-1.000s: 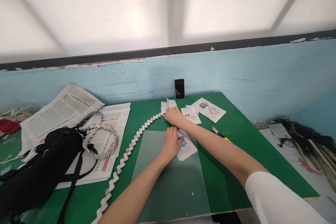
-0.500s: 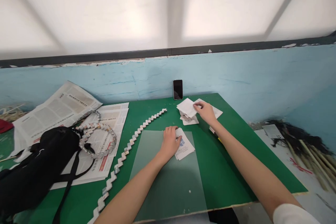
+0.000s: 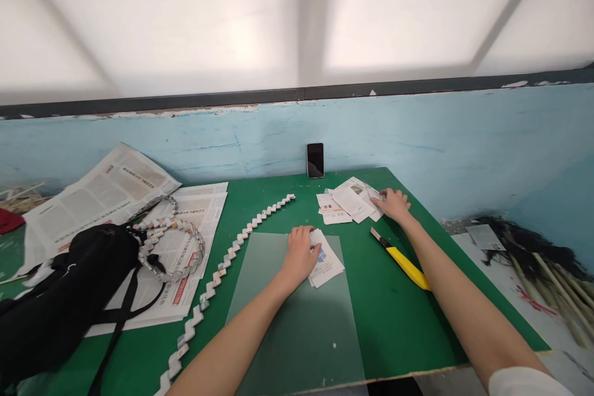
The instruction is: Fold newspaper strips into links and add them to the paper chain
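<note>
My left hand (image 3: 299,255) rests on the clear sheet (image 3: 297,322), its curled fingers and thumb gripping the left edge of a small stack of printed paper pieces (image 3: 327,263). Farther back on the right, my right hand (image 3: 394,204) has thumb and forefinger closed at the edge of a spread of loose paper pieces (image 3: 355,199). Its other fingers hang slightly apart. A yellow utility knife (image 3: 406,266) lies just below the right hand, its blade end toward the papers. Left of my left hand runs a zigzag folded-paper chain (image 3: 232,250).
A black bag (image 3: 78,297) and a coiled paper chain (image 3: 197,241) lie on newspapers (image 3: 204,204) at the left. A phone (image 3: 315,161) leans against the blue wall. The green table (image 3: 473,309) ends at the right, beside sticks (image 3: 557,284) on the floor.
My right hand has moved right with a piece of paper, uncovering printed pieces in the pile. The utility knife, mostly hidden by the arm before, now shows. My left hand stays in place.
</note>
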`<state>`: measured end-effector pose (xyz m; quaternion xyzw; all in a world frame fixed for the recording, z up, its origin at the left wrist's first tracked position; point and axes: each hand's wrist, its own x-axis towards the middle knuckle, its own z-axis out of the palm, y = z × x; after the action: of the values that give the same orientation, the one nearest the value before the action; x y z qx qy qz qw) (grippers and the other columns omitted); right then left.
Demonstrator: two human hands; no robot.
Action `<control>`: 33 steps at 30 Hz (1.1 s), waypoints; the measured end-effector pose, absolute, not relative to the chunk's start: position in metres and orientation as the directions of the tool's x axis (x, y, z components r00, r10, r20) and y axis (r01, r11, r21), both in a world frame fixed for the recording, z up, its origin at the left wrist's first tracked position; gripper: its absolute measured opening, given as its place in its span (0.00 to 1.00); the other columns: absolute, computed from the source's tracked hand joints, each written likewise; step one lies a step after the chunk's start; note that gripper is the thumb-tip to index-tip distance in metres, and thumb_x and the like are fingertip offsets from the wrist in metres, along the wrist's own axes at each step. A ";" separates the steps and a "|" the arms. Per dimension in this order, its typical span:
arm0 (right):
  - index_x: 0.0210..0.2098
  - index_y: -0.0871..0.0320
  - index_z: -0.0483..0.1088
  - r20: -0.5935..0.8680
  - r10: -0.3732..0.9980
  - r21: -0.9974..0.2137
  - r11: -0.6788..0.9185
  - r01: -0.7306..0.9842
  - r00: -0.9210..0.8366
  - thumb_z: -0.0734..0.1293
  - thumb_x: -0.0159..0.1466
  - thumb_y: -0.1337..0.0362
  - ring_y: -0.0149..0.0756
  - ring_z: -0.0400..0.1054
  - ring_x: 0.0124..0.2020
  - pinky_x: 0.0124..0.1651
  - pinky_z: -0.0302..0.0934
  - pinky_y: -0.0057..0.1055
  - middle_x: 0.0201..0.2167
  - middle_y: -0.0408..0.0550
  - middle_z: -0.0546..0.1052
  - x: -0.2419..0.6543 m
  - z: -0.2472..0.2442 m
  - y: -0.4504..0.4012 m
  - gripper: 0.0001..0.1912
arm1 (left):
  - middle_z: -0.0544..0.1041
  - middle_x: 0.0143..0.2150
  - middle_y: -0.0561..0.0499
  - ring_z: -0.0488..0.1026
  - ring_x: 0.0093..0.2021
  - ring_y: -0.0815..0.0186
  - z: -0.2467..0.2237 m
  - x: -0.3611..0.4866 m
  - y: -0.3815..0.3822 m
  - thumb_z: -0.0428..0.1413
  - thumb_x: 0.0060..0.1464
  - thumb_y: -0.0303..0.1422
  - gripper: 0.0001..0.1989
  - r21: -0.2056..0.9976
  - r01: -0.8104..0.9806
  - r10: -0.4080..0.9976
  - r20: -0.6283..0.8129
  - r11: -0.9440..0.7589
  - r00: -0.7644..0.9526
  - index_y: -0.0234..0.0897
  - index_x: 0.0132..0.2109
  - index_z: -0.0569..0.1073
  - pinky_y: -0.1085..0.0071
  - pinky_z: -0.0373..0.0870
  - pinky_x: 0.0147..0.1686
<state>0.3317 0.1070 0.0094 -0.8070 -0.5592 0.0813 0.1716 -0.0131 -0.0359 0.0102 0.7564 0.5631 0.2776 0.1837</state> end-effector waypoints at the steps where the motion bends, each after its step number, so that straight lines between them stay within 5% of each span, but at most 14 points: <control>1: 0.54 0.59 0.72 0.042 0.925 -0.368 -0.336 0.867 0.377 0.68 0.63 0.45 0.64 0.59 0.60 0.57 0.54 0.57 0.57 0.68 0.67 0.332 0.008 0.109 0.29 | 0.72 0.55 0.43 0.65 0.56 0.52 0.010 -0.013 -0.036 0.58 0.61 0.30 0.16 0.592 0.750 0.955 0.209 -0.294 0.210 0.39 0.55 0.67 0.55 0.64 0.57; 8: 0.45 0.59 0.76 0.077 0.915 -0.457 -0.320 0.830 0.395 0.64 0.66 0.49 0.63 0.57 0.60 0.58 0.52 0.60 0.56 0.65 0.66 0.335 -0.004 0.104 0.20 | 0.72 0.54 0.43 0.65 0.56 0.52 0.008 -0.013 -0.034 0.57 0.61 0.30 0.16 0.564 0.762 0.947 0.222 -0.318 0.231 0.38 0.55 0.67 0.54 0.63 0.56; 15: 0.40 0.57 0.75 0.343 0.874 -0.603 -0.076 0.794 0.343 0.57 0.68 0.50 0.58 0.56 0.57 0.57 0.55 0.55 0.53 0.61 0.68 0.339 0.001 0.112 0.22 | 0.71 0.53 0.42 0.65 0.55 0.51 0.004 -0.014 -0.026 0.54 0.63 0.32 0.15 0.521 0.782 0.936 0.257 -0.342 0.239 0.38 0.56 0.68 0.54 0.63 0.55; 19: 0.35 0.55 0.74 0.262 0.965 -0.523 0.170 0.835 -0.032 0.58 0.68 0.51 0.53 0.59 0.56 0.59 0.54 0.50 0.51 0.57 0.70 0.307 0.001 0.114 0.19 | 0.71 0.53 0.42 0.65 0.54 0.51 0.003 -0.016 0.001 0.55 0.62 0.32 0.14 0.487 0.808 0.934 0.292 -0.331 0.207 0.37 0.55 0.68 0.54 0.63 0.53; 22: 0.38 0.56 0.74 0.137 0.990 -0.383 0.043 0.923 0.011 0.63 0.65 0.50 0.59 0.57 0.57 0.57 0.53 0.54 0.51 0.59 0.69 0.278 -0.005 0.109 0.16 | 0.72 0.52 0.42 0.65 0.54 0.51 0.003 -0.014 0.025 0.56 0.61 0.32 0.15 0.482 0.817 0.936 0.298 -0.317 0.187 0.37 0.54 0.69 0.55 0.62 0.54; 26: 0.55 0.59 0.66 0.284 0.956 -0.314 0.019 0.949 0.075 0.63 0.67 0.50 0.60 0.58 0.57 0.55 0.55 0.54 0.54 0.64 0.67 0.266 -0.010 0.098 0.24 | 0.73 0.52 0.41 0.66 0.54 0.50 0.002 -0.012 0.046 0.57 0.60 0.31 0.15 0.516 0.801 0.938 0.310 -0.305 0.157 0.36 0.54 0.70 0.54 0.62 0.54; 33: 0.47 0.56 0.71 0.389 0.909 -0.212 0.244 0.946 -0.148 0.57 0.72 0.55 0.56 0.60 0.55 0.52 0.56 0.50 0.52 0.60 0.69 0.274 0.004 0.080 0.16 | 0.78 0.45 0.44 0.70 0.51 0.52 0.003 -0.019 0.048 0.58 0.57 0.25 0.12 0.699 0.665 0.935 0.354 -0.263 -0.002 0.39 0.48 0.75 0.54 0.63 0.54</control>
<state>0.2736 0.0798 0.0040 -0.6134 -0.7564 -0.0411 0.2236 -0.0192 0.0485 0.0026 0.6862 0.5832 0.4008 0.1684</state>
